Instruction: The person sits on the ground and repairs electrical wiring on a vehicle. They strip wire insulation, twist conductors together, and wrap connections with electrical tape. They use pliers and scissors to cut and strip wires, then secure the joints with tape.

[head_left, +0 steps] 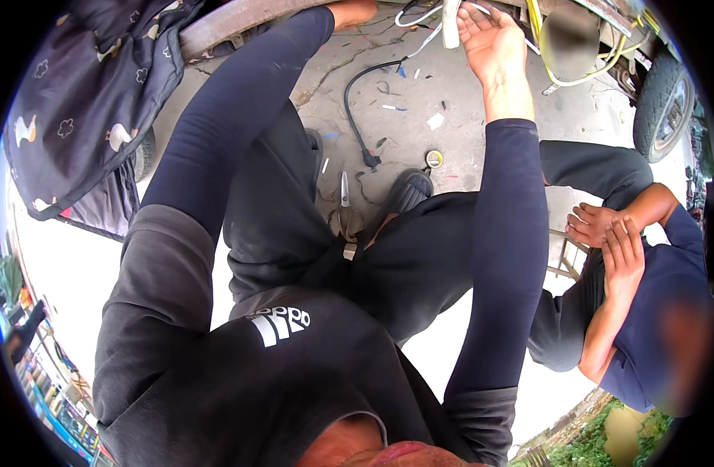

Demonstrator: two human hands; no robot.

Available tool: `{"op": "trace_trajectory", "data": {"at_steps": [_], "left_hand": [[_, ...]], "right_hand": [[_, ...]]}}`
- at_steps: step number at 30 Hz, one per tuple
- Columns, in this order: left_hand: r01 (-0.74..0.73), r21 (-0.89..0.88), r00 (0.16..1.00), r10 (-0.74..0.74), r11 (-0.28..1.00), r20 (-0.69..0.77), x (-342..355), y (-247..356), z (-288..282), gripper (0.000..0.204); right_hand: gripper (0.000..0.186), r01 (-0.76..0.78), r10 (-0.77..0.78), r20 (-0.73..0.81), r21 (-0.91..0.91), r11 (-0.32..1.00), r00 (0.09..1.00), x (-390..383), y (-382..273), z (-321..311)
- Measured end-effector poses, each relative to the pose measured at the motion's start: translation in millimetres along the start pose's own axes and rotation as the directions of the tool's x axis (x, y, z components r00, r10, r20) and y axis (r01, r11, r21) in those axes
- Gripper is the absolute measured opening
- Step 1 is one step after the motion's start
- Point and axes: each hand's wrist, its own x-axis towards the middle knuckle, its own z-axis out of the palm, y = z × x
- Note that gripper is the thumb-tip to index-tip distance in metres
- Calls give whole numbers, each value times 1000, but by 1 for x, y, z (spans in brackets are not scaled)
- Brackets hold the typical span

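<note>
My right hand [493, 47] is raised at the top, palm turned up and fingers loosely apart. It is beside a white tube-like piece [450, 25] and touches or nearly touches a thin white cable [520, 37] behind it. Only the back part of my left hand [352, 13] shows at the upper edge, by a metal bar [240, 23]; its fingers are out of sight. Between the hands, a white cable joins a black cable [351, 86] that trails over the ground to a dark plug [370, 159]. Scissors [344, 204] stand point-up between my legs.
A small yellow-rimmed roll [433, 159] and scraps litter the concrete [458, 140]. Yellow cables [579, 81] hang at the upper right near a tyre [664, 109]. Another person sits at the right, hands [618, 241] crossed. A dark patterned cloth [84, 109] hangs at the left.
</note>
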Motion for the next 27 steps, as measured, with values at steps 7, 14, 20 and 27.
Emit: {"op": "trace_trajectory", "data": {"at_steps": [7, 14, 20, 27], "left_hand": [[-296, 231, 875, 167, 927, 454, -86, 52, 12, 29], [-279, 64, 913, 286, 958, -292, -143, 114, -41, 20], [-446, -138, 779, 308, 884, -546, -126, 110, -57, 26], [-544, -357, 820, 389, 760, -421, -103, 91, -31, 30]], "right_hand": [[24, -3, 12, 88, -100, 995, 996, 4, -5, -20], [29, 89, -98, 0, -408, 909, 995, -18, -35, -20], [33, 122, -125, 57, -786, 607, 990, -37, 3, -17], [32, 3, 145, 156, -690, 724, 977, -40, 52, -41]]}}
